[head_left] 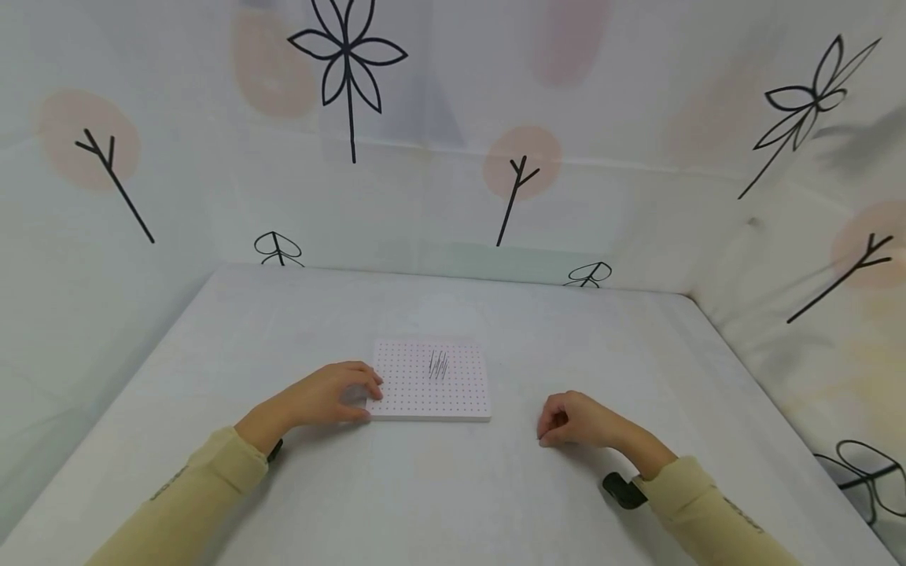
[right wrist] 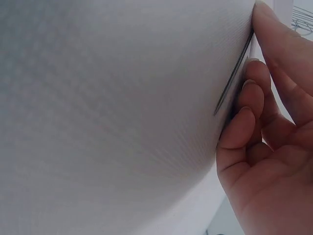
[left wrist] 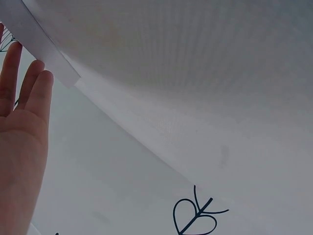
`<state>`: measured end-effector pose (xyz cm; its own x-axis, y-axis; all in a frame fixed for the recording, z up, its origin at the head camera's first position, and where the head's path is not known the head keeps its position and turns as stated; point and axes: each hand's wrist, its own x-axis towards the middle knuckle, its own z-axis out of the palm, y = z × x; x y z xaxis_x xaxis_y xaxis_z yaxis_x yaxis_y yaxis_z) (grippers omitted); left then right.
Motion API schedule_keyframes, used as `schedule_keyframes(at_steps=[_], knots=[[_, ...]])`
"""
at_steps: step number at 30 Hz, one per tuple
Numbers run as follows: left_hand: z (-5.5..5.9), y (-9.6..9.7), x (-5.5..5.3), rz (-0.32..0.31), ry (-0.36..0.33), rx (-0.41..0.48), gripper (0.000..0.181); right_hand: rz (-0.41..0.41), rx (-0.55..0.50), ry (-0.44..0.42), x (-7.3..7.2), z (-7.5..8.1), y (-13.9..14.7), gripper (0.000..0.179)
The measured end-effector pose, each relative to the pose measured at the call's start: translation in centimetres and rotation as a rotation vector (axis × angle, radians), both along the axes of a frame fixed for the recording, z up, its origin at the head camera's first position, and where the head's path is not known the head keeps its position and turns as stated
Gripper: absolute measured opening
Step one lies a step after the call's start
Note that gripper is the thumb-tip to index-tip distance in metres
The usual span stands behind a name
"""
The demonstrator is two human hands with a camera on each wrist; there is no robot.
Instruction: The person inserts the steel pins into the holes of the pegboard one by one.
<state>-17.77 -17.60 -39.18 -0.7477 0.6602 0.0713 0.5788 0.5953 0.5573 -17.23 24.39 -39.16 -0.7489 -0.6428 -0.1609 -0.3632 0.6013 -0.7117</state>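
Note:
A white board dotted with rows of small holes lies flat on the table, and several thin dark needles stand in it, right of its middle. My left hand rests at the board's left side, fingertips on the edge and thumb by the near corner. In the left wrist view, its fingers reach fairly straight to the board's edge. To the right of the board, my right hand is low over the table. Its thumb and curled forefinger pinch one end of a dark needle, which slants along the tabletop.
A white cloth covers the table. Patterned fabric walls with plant drawings enclose its back and sides. Dark wrist devices show below the sleeves.

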Motion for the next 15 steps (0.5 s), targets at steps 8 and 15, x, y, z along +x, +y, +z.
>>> schedule_keyframes(at_steps=[8,15], knots=[[-0.13,0.01,-0.16,-0.004,0.015,-0.017,0.021,0.012,0.031,-0.025,-0.01,-0.11,-0.23,0.009],[-0.19,0.1,-0.24,-0.001,-0.001,-0.016,0.02,-0.007,0.025,0.021,-0.24,-0.15,-0.84,0.007]])
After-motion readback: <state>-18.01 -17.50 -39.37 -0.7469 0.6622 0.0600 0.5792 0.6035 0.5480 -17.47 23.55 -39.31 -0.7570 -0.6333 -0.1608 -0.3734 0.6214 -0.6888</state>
